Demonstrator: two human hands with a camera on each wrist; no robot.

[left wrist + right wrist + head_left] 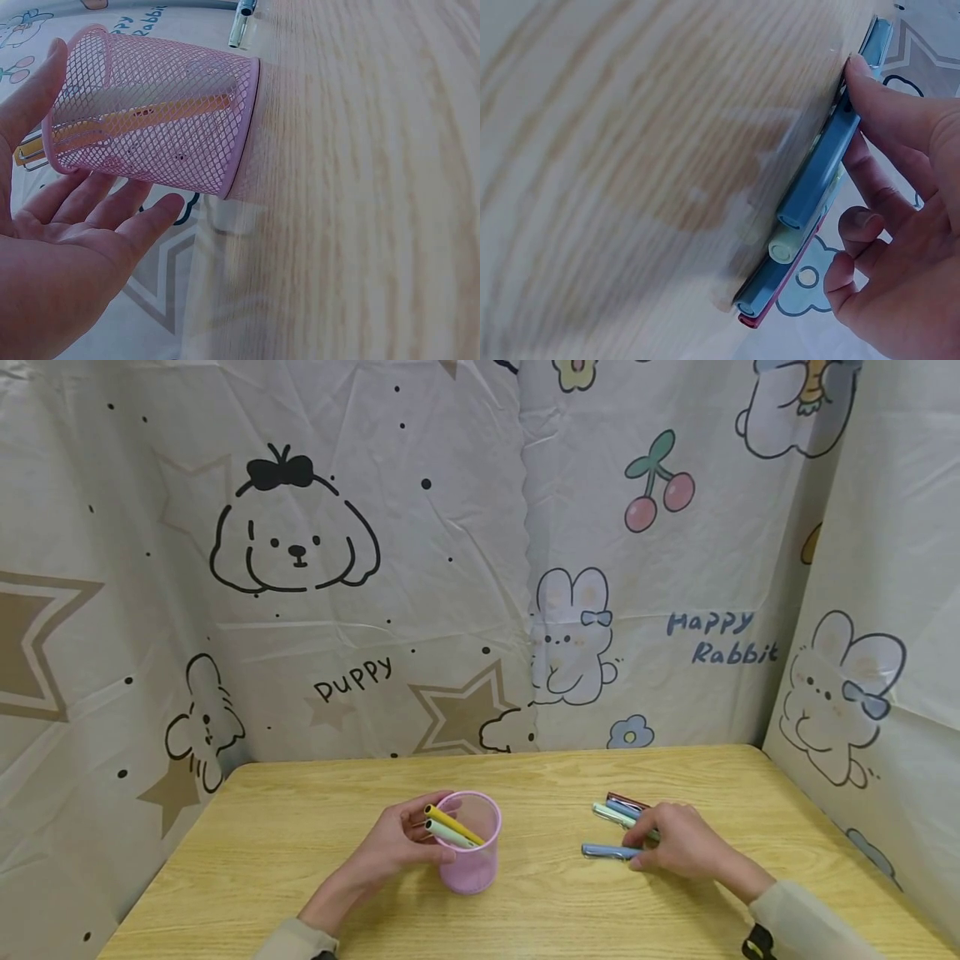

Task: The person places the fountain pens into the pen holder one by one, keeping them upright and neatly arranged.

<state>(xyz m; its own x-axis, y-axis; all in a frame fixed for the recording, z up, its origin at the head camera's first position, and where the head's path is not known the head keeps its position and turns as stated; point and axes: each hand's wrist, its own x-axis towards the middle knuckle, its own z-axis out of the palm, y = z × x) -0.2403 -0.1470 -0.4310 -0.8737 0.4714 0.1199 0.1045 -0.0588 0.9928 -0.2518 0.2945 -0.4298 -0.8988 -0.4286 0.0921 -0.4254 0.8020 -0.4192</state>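
One blue pen (609,852) | right hand (678,842) pinching it | axis runs left from grip, toward cup (471,872) in left hand (393,841)

The right hand (919,240) apparently pinches a blue pen (819,169) near three other pens (783,249).

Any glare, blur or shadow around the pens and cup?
Head view: fairly even light, faint shadows, pink mesh cup clear; left wrist: tabletop washed out, grain soft; right wrist: blotchy reflections on the tabletop beside the pens, nearest grain blurred.
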